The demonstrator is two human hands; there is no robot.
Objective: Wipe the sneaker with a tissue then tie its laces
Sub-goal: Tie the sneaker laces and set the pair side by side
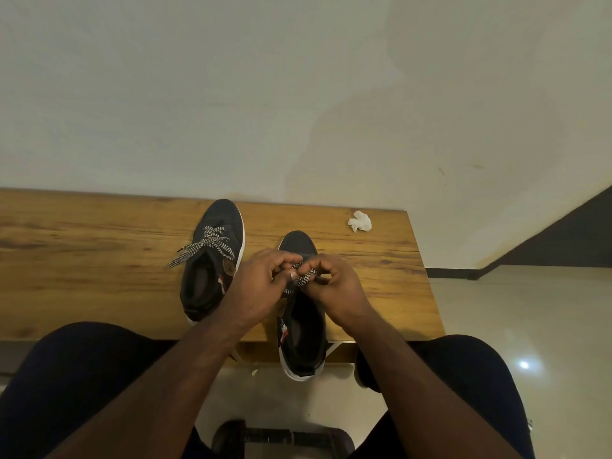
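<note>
Hands together: our left hand point(256, 286) and right hand point(334, 286) pinch the laces point(303, 278) above the sneaker point(303, 329); any slack, we judge, could loosen the knot.

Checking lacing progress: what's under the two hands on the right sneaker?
Both hands, left hand and right hand, pinch the checkered laces above the right sneaker. Its tongue and eyelets are covered; any knot is hidden.

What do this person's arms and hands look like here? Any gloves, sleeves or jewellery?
Both arms are bare from the elbow down: no sleeves show. The left hand and right hand wear no gloves, and no rings, watch or bracelet can be seen on either. A short, pale fingernail shows on the left hand. Below the arms, the legs are in dark navy clothing.
</note>
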